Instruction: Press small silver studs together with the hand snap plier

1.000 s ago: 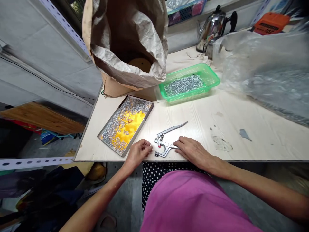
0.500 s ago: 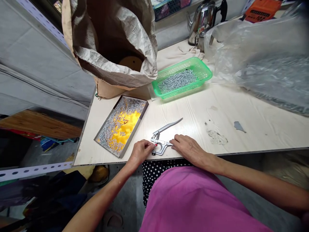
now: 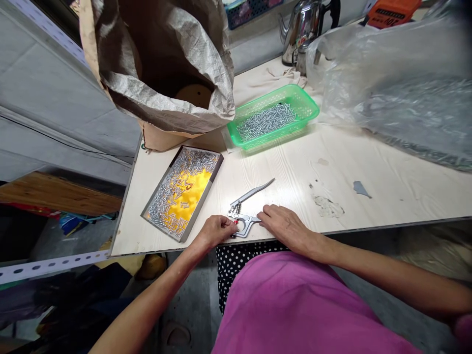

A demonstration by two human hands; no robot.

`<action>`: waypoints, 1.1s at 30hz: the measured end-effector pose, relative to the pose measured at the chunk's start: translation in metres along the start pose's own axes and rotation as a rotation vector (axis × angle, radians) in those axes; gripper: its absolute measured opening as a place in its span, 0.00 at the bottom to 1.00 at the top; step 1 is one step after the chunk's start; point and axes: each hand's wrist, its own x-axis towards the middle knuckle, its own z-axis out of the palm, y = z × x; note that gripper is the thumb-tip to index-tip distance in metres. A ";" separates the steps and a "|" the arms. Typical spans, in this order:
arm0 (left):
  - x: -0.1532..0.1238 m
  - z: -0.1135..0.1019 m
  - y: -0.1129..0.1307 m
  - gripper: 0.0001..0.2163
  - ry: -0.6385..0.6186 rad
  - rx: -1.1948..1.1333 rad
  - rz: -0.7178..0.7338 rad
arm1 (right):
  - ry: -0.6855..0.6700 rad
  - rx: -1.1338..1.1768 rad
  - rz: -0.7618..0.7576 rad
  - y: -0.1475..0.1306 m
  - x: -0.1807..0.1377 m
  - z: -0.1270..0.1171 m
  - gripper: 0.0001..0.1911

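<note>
Grey hand pliers (image 3: pixel 248 226) with a coil spring and a red part near the jaws lie at the table's front edge, their handles spread wide. My right hand (image 3: pixel 285 226) has its fingertips closed on the end of the lower handle. The upper handle (image 3: pixel 254 192) is untouched. At the jaw end, my left hand (image 3: pixel 216 231) is closed in a pinch, fingertips against the jaws. Whatever lies between those fingertips is too small to make out. Left of the pliers, a shallow tray (image 3: pixel 197 209) with a yellow bottom holds many small silvery metal pieces.
Behind the pliers stands a green plastic basket (image 3: pixel 275 139) of similar metal pieces. A large paper sack (image 3: pixel 165 120) gapes open at the back left. On the right rests a clear plastic bag (image 3: pixel 416 103) of metal pieces. A steel kettle (image 3: pixel 301 32) is at the back.
The whole view has shifted slightly. My left fingertips have moved a little at the jaws, now covering more of the lower jaw. My right hand stays on the handle.
</note>
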 end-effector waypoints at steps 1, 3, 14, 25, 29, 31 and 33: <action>0.000 -0.001 0.001 0.16 0.000 0.043 0.006 | 0.001 0.003 0.000 0.000 0.000 0.000 0.08; -0.001 -0.004 0.003 0.14 0.042 0.171 0.026 | -0.004 0.003 -0.003 0.000 0.000 0.000 0.08; 0.000 0.000 0.016 0.07 0.098 0.669 0.224 | -0.005 -0.015 0.023 -0.002 0.000 -0.001 0.07; 0.014 -0.022 0.010 0.12 -0.151 0.306 0.010 | 0.048 0.012 0.019 0.000 -0.002 0.004 0.08; 0.019 -0.022 0.017 0.08 -0.192 0.384 0.026 | 0.053 -0.004 0.037 -0.001 -0.001 0.005 0.07; 0.020 -0.018 0.013 0.07 -0.205 0.324 -0.004 | 0.056 -0.008 0.044 -0.001 -0.001 0.006 0.07; 0.020 -0.014 0.006 0.10 -0.236 0.198 -0.036 | 0.061 -0.005 0.044 0.000 -0.002 0.007 0.07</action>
